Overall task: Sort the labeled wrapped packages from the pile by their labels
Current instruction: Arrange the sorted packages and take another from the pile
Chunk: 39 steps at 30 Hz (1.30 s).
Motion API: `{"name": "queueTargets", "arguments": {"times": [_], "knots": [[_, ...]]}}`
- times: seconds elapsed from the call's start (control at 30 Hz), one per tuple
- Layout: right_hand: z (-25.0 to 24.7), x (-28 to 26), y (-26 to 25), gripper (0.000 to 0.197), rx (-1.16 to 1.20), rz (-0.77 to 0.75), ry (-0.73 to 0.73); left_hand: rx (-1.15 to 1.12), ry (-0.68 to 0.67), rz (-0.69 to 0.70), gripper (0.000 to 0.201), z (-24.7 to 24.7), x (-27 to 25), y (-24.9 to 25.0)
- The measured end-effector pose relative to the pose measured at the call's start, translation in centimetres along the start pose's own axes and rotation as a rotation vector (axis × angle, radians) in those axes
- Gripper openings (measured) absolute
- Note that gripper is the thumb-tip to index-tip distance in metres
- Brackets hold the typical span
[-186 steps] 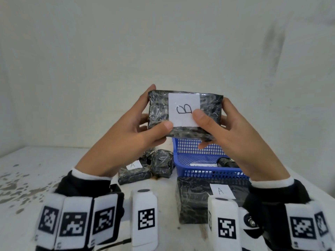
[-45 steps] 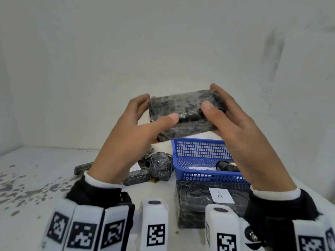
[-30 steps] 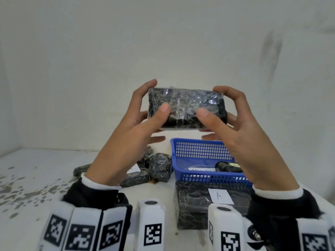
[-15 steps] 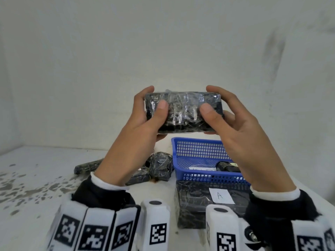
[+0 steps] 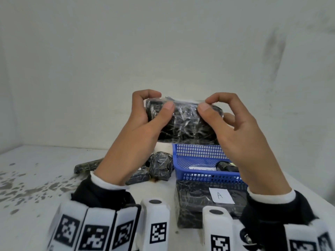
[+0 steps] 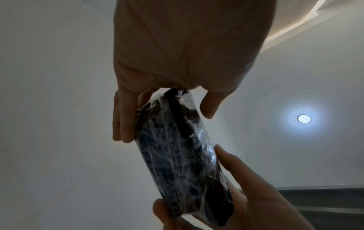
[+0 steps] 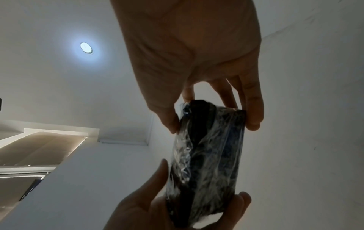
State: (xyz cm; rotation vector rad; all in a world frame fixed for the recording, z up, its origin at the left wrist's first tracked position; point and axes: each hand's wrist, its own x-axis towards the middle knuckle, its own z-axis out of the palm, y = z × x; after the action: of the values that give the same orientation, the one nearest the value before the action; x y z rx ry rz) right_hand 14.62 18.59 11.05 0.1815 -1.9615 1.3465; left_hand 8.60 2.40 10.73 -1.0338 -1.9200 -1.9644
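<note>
Both hands hold one black film-wrapped package (image 5: 183, 124) in the air above the blue basket (image 5: 197, 153). My left hand (image 5: 161, 101) grips its left end and my right hand (image 5: 206, 104) its right end, thumbs on the near face and forefingers curled over the top edge. No label shows on the face turned to me. The left wrist view shows the package (image 6: 177, 155) pinched between thumb and fingers, and so does the right wrist view (image 7: 206, 155). A larger package labelled A (image 5: 197, 201) lies in front of the basket.
Several small black packages (image 5: 160, 165) lie in a pile left of the basket, one long one (image 5: 87, 166) further left. The basket holds a dark package (image 5: 226, 167) and a white slip. The white table (image 5: 36, 178) is stained at the left. A wall stands close behind.
The held package has been turned over, so its B label no longer faces me. The hands have sunk slightly and the forefingers now hook over its top edge.
</note>
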Motion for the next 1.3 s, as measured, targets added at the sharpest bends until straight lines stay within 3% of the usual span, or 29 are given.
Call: {"name": "queueTargets", "arguments": {"times": [0.2, 0.33, 0.4, 0.63, 0.87, 1.07, 1.3], "knots": [[0.0, -0.1, 0.2, 0.045, -0.017, -0.036, -0.038, 0.058, 0.048, -0.021, 0.045, 0.2, -0.1, 0.1], [-0.2, -0.1, 0.0, 0.076, -0.059, -0.094, -0.085, 0.078, 0.087, -0.066, 0.061, -0.3, 0.1, -0.2], [-0.1, 0.0, 0.2, 0.079, -0.042, -0.090, -0.098, 0.044, 0.099, -0.068, 0.066, -0.7, 0.2, -0.5], [-0.3, 0.3, 0.1, 0.076, 0.007, -0.023, -0.079, -0.012, 0.066, -0.053, 0.054, -0.8, 0.1, 0.1], [-0.8, 0.3, 0.2, 0.073, -0.084, 0.000, -0.055, 0.027, 0.000, -0.040, 0.063, -0.8, -0.2, 0.4], [-0.4, 0.2, 0.2, 0.059, -0.109, -0.017, -0.037, 0.105, 0.076, 0.003, 0.056, 0.3, -0.3, 0.2], [0.1, 0.0, 0.0, 0.055, -0.113, -0.032, 0.009, 0.068, 0.107, 0.023, 0.055, 0.8, -0.3, 0.1]]}}
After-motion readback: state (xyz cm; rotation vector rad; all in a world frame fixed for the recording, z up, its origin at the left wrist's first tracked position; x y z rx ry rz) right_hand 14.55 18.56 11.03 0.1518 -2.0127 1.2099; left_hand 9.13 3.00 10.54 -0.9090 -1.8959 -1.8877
